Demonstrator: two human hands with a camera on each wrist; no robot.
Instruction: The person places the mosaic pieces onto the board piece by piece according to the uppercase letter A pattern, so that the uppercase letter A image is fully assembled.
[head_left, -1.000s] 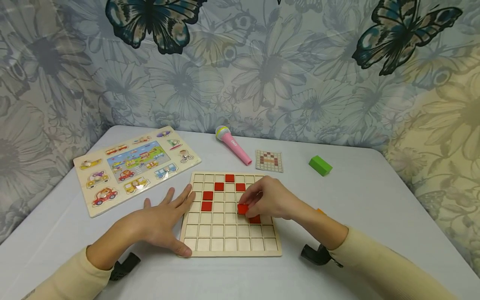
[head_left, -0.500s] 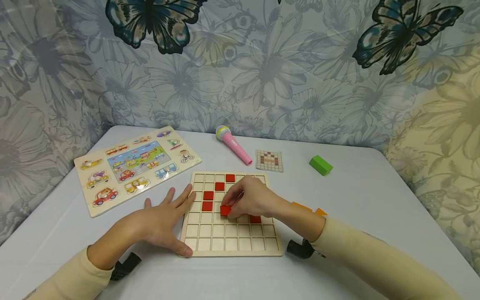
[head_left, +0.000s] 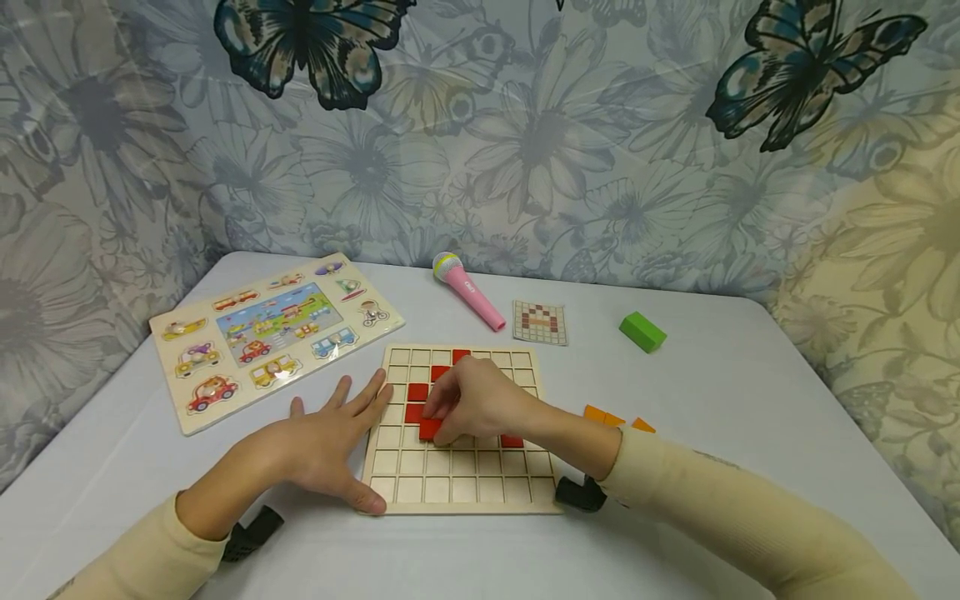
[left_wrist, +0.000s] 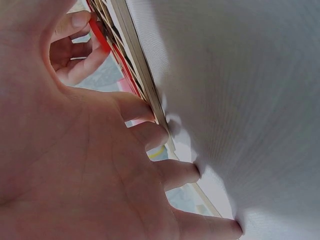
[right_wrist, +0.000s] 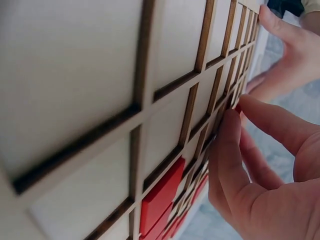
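The wooden grid board (head_left: 465, 489) lies flat, several red tiles (head_left: 417, 392) set in its squares. Between thumb and fingers my right hand (head_left: 483, 400) pinches a red tile (head_left: 429, 430) over the left part of the grid, just below a set tile. With fingers spread, my left hand (head_left: 322, 450) rests along the board's left edge, thumb at the near corner. In the left wrist view, fingertips of my left hand (left_wrist: 90, 160) touch the cloth beside the board. The right wrist view has my right hand (right_wrist: 270, 190) close over the grid, its tile mostly hidden.
A vehicle picture puzzle (head_left: 277, 321) lies at the back left. Behind the board are a pink microphone (head_left: 472, 293) and a small pattern card (head_left: 540, 322). A green block (head_left: 642, 332) and orange pieces (head_left: 603, 416) are to the right, the latter near my right forearm.
My right hand has carried the pinched red tile leftward across the grid and slightly nearer. More of the orange pieces shows beside the forearm. My left hand has stayed in place.
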